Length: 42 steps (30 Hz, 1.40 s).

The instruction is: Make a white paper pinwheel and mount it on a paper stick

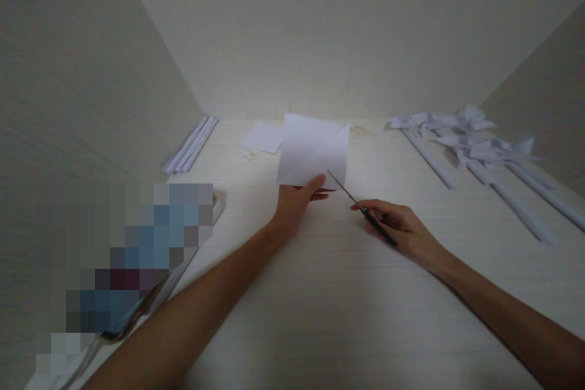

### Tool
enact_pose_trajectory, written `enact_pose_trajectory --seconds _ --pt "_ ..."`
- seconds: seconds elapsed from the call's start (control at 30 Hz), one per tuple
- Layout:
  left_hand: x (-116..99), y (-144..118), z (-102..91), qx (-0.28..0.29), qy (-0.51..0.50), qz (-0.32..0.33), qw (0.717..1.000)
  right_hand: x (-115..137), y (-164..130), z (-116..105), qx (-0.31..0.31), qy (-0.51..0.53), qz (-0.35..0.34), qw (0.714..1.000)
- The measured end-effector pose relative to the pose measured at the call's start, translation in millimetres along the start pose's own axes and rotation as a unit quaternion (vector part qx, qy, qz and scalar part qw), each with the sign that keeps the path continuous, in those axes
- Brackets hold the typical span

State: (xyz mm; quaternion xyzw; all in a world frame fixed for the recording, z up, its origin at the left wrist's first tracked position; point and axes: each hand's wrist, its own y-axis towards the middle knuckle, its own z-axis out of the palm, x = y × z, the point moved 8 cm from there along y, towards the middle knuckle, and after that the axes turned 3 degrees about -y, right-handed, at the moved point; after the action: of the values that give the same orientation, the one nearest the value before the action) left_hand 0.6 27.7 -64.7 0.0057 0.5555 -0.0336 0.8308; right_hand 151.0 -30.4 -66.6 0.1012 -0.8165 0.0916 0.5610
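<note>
In the head view, my left hand [301,198] grips a square sheet of white paper [311,146] by its lower edge, thumb in front and fingers behind. A diagonal line runs from the sheet's upper right corner toward its middle, and that corner stands slightly apart, like a cut. My right hand [397,222] is closed around the dark handles of a pair of scissors [354,198]. Their thin blades point up and left, with the tip over the lower right part of the sheet. Whether the blades are parted cannot be made out.
Another white square sheet [262,137] lies behind, with small pale bits [249,156] beside it. Rolled paper sticks [192,145] lie at the left. Several paper pinwheels [475,146] on sticks lie at the right. A pixelated area [150,262] covers something at the left. Walls surround the table [311,311].
</note>
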Motion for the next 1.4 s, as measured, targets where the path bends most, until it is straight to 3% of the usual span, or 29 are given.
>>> enact_pose_trajectory --seconds 0.5,1.2,1.4 --pt "-2.0 -5.3 5.3 0.003 0.047 0.002 0.999 2.0 0.5 2.2 0.011 0.009 -0.003 1.000" --pt "0.4 -4.6 7.7 0.026 0.039 -0.006 0.999 -4.4 1.6 1.8 0.009 0.029 0.007 1.000" --pt "2.2 -4.4 4.5 0.008 0.042 -0.013 0.999 -5.1 2.4 1.5 0.006 0.038 0.004 0.999"
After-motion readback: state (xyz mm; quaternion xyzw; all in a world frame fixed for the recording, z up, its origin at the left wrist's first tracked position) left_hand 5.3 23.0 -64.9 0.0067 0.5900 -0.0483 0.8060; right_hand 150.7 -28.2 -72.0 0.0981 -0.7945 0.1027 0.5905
